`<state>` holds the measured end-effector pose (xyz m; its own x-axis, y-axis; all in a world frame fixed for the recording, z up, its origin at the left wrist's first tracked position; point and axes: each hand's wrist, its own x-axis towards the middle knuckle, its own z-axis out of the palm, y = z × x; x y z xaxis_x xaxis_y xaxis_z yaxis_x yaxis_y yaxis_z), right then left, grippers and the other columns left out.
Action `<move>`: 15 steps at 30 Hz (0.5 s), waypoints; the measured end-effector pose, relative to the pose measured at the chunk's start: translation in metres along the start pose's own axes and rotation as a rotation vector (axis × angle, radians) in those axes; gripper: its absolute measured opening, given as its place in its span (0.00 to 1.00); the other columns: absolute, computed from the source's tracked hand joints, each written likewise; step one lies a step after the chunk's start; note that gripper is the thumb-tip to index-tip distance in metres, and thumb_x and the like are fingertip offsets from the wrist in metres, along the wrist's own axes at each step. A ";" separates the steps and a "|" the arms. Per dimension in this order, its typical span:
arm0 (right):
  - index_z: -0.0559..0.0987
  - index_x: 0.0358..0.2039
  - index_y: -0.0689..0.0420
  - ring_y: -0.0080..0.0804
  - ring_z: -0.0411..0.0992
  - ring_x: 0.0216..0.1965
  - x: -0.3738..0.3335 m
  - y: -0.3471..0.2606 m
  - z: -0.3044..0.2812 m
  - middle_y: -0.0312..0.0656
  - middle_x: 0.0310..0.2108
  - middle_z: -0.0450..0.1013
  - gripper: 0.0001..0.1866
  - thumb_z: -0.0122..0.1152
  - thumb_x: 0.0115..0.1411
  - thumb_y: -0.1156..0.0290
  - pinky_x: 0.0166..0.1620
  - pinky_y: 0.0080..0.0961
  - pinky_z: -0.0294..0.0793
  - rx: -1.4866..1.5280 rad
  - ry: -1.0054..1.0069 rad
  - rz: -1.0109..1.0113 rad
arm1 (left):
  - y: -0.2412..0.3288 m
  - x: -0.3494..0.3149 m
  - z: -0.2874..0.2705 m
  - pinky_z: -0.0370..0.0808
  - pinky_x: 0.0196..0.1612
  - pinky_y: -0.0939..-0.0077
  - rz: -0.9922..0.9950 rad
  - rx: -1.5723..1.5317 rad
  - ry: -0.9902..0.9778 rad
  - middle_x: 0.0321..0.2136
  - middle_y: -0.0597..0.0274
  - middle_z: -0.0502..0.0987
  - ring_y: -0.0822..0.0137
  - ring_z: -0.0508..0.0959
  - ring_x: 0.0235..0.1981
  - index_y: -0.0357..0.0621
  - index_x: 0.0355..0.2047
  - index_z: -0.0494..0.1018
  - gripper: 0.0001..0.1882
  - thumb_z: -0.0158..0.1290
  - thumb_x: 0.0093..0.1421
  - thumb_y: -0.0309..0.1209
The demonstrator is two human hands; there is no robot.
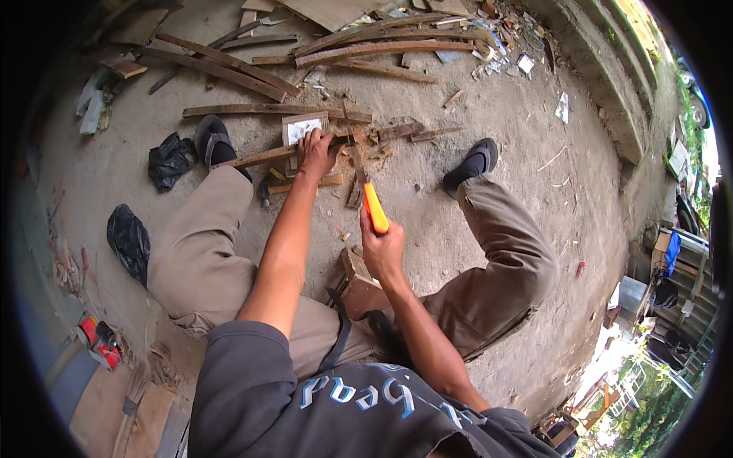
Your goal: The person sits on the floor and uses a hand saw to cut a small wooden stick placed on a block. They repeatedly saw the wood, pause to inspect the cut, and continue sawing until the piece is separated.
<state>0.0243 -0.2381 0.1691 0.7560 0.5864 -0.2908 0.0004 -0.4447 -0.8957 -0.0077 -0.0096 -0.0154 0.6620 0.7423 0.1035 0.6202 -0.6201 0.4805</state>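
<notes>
Handsaw (372,201) is sitting in your right hand (382,248), fingers wrapping snugly around the orange-yellow handle. Left hand (316,155) is pressing on the wooden strip (263,157), fingers curling over it near its right end. Strip is lying ahead of you, between your feet, its left part passing by your left shoe (214,137). Blade appears to be meeting it just right of your left hand; cut depth, can't tell.

Sawing looks like the step in hand. For a clean cut, you should be bearing down firmly with the left hand, aligning wrist and forearm with the blade, and taking long, light strokes. Left fingers are sitting near the teeth, so a jumping blade could be nicking them; shifting them back a little would be safer.

Writing: pale blue-and-white ornate lettering is running across your dark shirt (256,374), partly folding away. White panel (304,130) beyond your left hand is showing dark marks, too small to be reading. No brand is standing out legibly on the saw.
</notes>
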 end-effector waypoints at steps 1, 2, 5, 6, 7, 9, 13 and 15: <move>0.74 0.23 0.67 0.19 0.56 0.18 -0.006 0.005 -0.003 0.35 0.12 0.59 0.17 0.63 0.63 0.66 0.21 0.27 0.59 0.011 -0.007 0.006 | 0.001 0.000 0.002 0.63 0.49 0.57 -0.008 -0.018 -0.006 0.38 0.58 0.71 0.56 0.70 0.45 0.48 0.45 0.78 0.21 0.58 0.58 0.48; 0.75 0.24 0.67 0.18 0.57 0.18 -0.021 0.011 -0.009 0.35 0.13 0.60 0.16 0.63 0.62 0.67 0.21 0.27 0.59 -0.012 -0.010 -0.009 | 0.005 0.000 0.001 0.63 0.49 0.58 -0.005 0.006 -0.024 0.39 0.59 0.70 0.56 0.69 0.46 0.49 0.45 0.78 0.21 0.59 0.58 0.48; 0.76 0.25 0.68 0.17 0.57 0.19 -0.071 0.011 -0.028 0.36 0.13 0.61 0.15 0.63 0.62 0.68 0.22 0.26 0.60 -0.020 0.031 -0.065 | 0.002 -0.001 0.001 0.63 0.49 0.59 -0.029 -0.009 -0.009 0.39 0.59 0.70 0.56 0.69 0.46 0.49 0.45 0.78 0.20 0.59 0.58 0.47; 0.76 0.25 0.68 0.17 0.59 0.19 -0.068 0.010 -0.030 0.37 0.13 0.63 0.15 0.63 0.62 0.68 0.22 0.26 0.61 -0.015 0.010 -0.042 | 0.000 -0.002 0.002 0.63 0.49 0.59 -0.018 0.011 0.013 0.38 0.58 0.71 0.56 0.69 0.46 0.49 0.44 0.78 0.20 0.59 0.58 0.47; 0.76 0.25 0.68 0.17 0.60 0.19 -0.063 0.009 -0.032 0.38 0.13 0.64 0.15 0.63 0.62 0.68 0.22 0.26 0.62 -0.010 -0.003 -0.016 | 0.000 -0.001 0.001 0.63 0.49 0.59 -0.024 0.016 0.023 0.38 0.58 0.71 0.56 0.69 0.46 0.49 0.43 0.78 0.19 0.59 0.58 0.47; 0.77 0.25 0.67 0.17 0.62 0.19 -0.042 0.005 -0.023 0.39 0.13 0.65 0.15 0.64 0.62 0.67 0.23 0.26 0.64 -0.024 -0.018 0.022 | 0.006 0.001 -0.001 0.63 0.49 0.58 -0.027 0.006 0.028 0.38 0.57 0.71 0.56 0.69 0.47 0.49 0.43 0.78 0.19 0.59 0.58 0.46; 0.77 0.24 0.66 0.18 0.66 0.19 0.001 -0.002 0.000 0.41 0.13 0.67 0.15 0.64 0.61 0.67 0.24 0.26 0.66 -0.080 -0.050 0.034 | 0.009 0.002 -0.002 0.64 0.50 0.57 -0.001 0.003 -0.024 0.39 0.56 0.71 0.53 0.70 0.46 0.48 0.42 0.78 0.18 0.59 0.58 0.46; 0.78 0.25 0.66 0.19 0.66 0.19 -0.020 0.014 -0.010 0.41 0.13 0.67 0.14 0.64 0.61 0.67 0.24 0.26 0.67 -0.141 -0.046 -0.004 | 0.006 -0.007 0.001 0.64 0.50 0.57 -0.027 0.002 -0.040 0.39 0.56 0.71 0.54 0.70 0.46 0.48 0.43 0.78 0.19 0.59 0.58 0.46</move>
<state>0.0153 -0.2627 0.1662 0.7253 0.6170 -0.3054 0.0976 -0.5312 -0.8416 -0.0080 -0.0187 -0.0136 0.6610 0.7483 0.0555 0.6389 -0.6001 0.4814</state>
